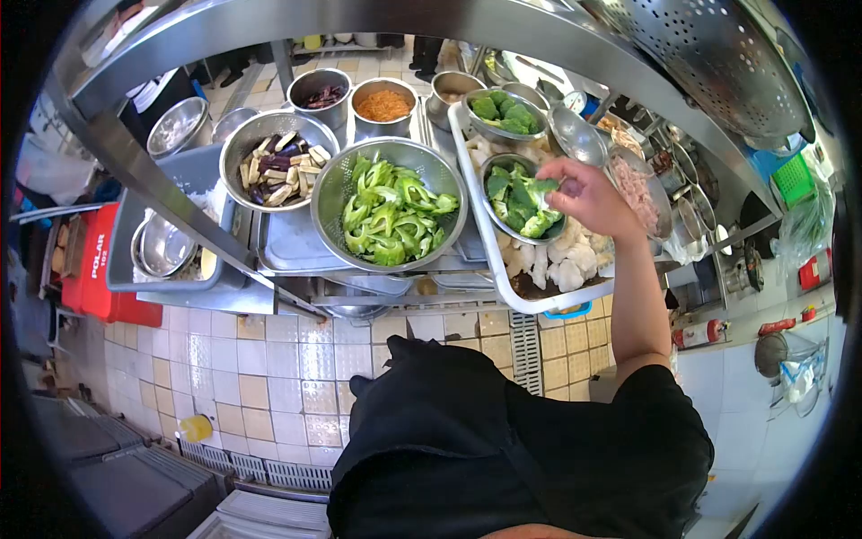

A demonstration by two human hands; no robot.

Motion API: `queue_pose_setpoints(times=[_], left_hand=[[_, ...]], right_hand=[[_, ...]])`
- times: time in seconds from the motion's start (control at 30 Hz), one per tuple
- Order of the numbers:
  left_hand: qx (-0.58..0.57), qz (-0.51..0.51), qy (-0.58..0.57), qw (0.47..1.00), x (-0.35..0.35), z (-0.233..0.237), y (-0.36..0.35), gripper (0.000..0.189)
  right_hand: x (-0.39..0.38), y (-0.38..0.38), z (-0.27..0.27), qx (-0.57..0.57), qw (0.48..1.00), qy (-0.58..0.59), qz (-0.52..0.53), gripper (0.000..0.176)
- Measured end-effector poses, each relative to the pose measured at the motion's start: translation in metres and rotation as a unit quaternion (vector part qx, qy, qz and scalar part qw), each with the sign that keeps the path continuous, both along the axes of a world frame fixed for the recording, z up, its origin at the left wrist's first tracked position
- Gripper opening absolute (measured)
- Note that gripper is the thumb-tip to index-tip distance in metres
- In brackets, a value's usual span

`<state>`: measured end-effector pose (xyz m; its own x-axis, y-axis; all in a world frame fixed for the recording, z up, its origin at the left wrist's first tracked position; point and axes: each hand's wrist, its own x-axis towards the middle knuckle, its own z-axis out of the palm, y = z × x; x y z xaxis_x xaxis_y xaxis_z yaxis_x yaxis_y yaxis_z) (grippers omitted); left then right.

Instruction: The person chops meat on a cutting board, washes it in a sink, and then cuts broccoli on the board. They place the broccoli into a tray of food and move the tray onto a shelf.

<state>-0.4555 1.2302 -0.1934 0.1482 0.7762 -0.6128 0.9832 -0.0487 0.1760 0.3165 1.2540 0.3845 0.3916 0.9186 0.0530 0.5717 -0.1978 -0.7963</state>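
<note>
My right hand [585,196] is over the right rim of a small metal bowl [486,189] of broccoli [516,199], its fingers closed on a broccoli floret [546,186]. That bowl rests in a white tray [496,259] among pale cauliflower pieces [570,260]. Behind it, in the same tray, is a second metal bowl with greener broccoli [505,112]. To the left, a perforated metal bowl [325,223] holds sliced green vegetable [395,211]. My left hand does not show.
A colander of cut eggplant [283,171] and a grey bin [126,242] with bowls stand left. Behind are metal pots, one with orange shreds [383,105]. A metal shelf bar [359,34] crosses above. Right are a bowl of pinkish meat [636,193] and a hanging colander [700,63].
</note>
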Motion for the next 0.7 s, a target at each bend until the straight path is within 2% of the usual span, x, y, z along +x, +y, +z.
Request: queue_pose_setpoints(times=[0.03, 0.17, 0.23, 0.3, 0.33, 0.37, 0.43, 0.5, 0.57, 0.7], left_hand=[[-0.001, 0.005, 0.002, 1.0, 0.0, 0.0, -0.003, 0.048], [0.001, 0.022, 0.003, 1.0, -0.002, -0.005, -0.012, 0.048], [0.003, 0.037, 0.004, 0.999, 0.005, 0.002, -0.009, 0.048], [0.006, 0.049, 0.013, 0.999, 0.013, 0.004, -0.009, 0.048], [0.006, 0.056, 0.017, 0.998, 0.017, 0.004, -0.008, 0.048], [0.006, 0.062, 0.019, 0.998, 0.02, 0.004, -0.006, 0.048], [0.002, 0.072, 0.03, 0.997, 0.026, 0.004, -0.003, 0.048], [-0.002, 0.082, 0.037, 0.996, 0.03, -0.003, -0.002, 0.048], [-0.003, 0.084, 0.044, 0.995, 0.037, -0.01, 0.003, 0.048], [-0.007, 0.093, 0.046, 0.995, 0.048, -0.019, 0.017, 0.048]], right_hand=[[-0.006, -0.001, 0.002, -0.055, 0.997, -0.059, 0.004, 0.035], [-0.023, 0.002, 0.006, -0.088, 0.991, -0.096, 0.006, 0.038], [-0.022, 0.0, 0.001, -0.034, 0.991, -0.13, 0.004, 0.038], [-0.018, -0.003, 0.001, -0.001, 0.98, -0.195, -0.043, 0.043], [-0.021, -0.003, 0.011, -0.065, 0.973, -0.212, -0.071, 0.047], [-0.018, -0.005, 0.01, -0.053, 0.972, -0.218, -0.069, 0.047], [-0.005, -0.011, -0.001, -0.062, 0.938, -0.322, -0.115, 0.051], [-0.007, -0.015, -0.003, -0.07, 0.94, -0.314, -0.116, 0.057], [-0.015, -0.016, 0.0, -0.107, 0.948, -0.293, -0.071, 0.06], [-0.016, -0.022, -0.01, -0.141, 0.931, -0.333, -0.041, 0.058]])
